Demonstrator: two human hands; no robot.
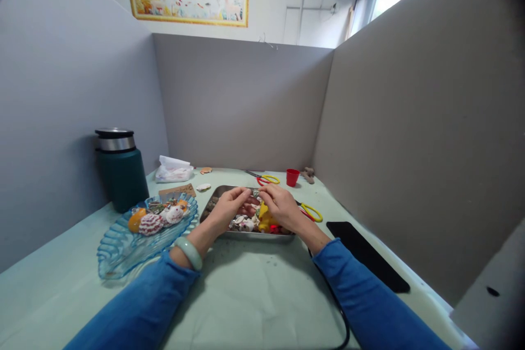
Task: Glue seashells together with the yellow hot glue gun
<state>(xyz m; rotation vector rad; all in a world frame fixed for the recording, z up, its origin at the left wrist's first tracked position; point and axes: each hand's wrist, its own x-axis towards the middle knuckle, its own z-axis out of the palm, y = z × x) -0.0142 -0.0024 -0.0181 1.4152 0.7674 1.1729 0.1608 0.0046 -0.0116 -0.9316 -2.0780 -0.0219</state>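
My left hand [233,206] and my right hand [280,205] are raised over a metal tray [250,237], their fingertips almost meeting. Between the fingertips shows a small grey-green piece [256,193], too small to name. Both hands have thumb and forefinger drawn together around it; the other left fingers are curled beneath. In the tray lie white and brown shell-like pieces [243,223], a yellow object [266,219] and a small red object [274,228], partly covered by my hands.
A blue glass dish [118,260] with shells stands left, near a green flask [123,175]. Behind are a tissue pack [174,169], scissors [266,179] and a red cup [292,177]. More scissors [311,212] and a black slab [365,254] lie right. Partitions enclose three sides.
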